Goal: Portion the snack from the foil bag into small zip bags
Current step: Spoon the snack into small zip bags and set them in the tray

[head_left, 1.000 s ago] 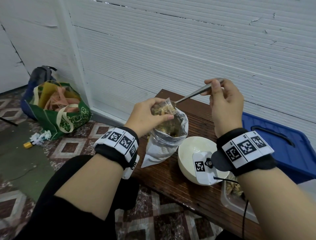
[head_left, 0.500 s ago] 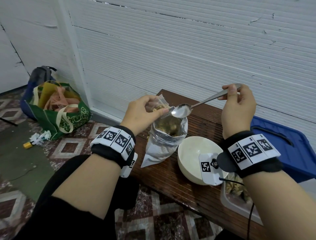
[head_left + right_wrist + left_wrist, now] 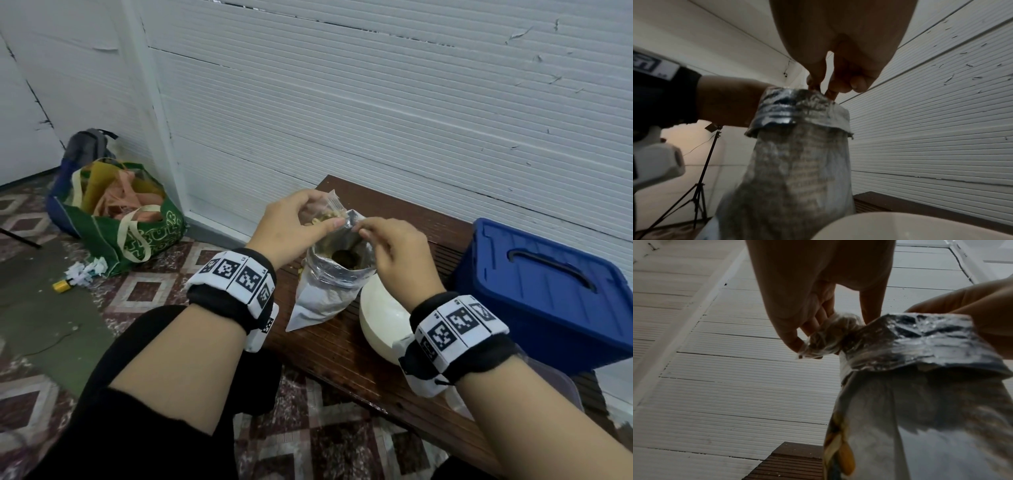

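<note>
The left hand pinches a small zip bag against the foil bag's folded rim.

green tote bag, on the floor at far left: large pale block letters on its side, partly hidden by a handle and folds; they seem to read "HUB" over a second row, but cannot be made out with certainty.
left wristband: square black-and-white coded markers, with tiny characters beside them too small to read.
right wristband: the same kind of markers, tiny characters unreadable.
</note>
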### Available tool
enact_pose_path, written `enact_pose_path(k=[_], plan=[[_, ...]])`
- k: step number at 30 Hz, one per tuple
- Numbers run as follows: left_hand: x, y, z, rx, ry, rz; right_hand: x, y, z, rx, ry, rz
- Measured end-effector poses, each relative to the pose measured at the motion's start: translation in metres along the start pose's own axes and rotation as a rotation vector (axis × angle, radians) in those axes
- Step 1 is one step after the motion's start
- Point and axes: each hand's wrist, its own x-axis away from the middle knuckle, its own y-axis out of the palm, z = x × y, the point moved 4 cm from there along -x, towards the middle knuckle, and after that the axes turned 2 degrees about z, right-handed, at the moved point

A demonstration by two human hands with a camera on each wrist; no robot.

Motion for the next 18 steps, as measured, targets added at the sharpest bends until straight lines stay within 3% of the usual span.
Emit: enact_pose_path(k=[3,18], plan=[[0.000,0.001,-0.001,-0.012,-0.007,0.001,0.005,0.003,0.000,-0.033,0.029,-0.020],[0.003,0.000,0.004,-0.048,-0.015,-0.027,0.002,-0.014,0.011,-0.207,0.480,0.226]])
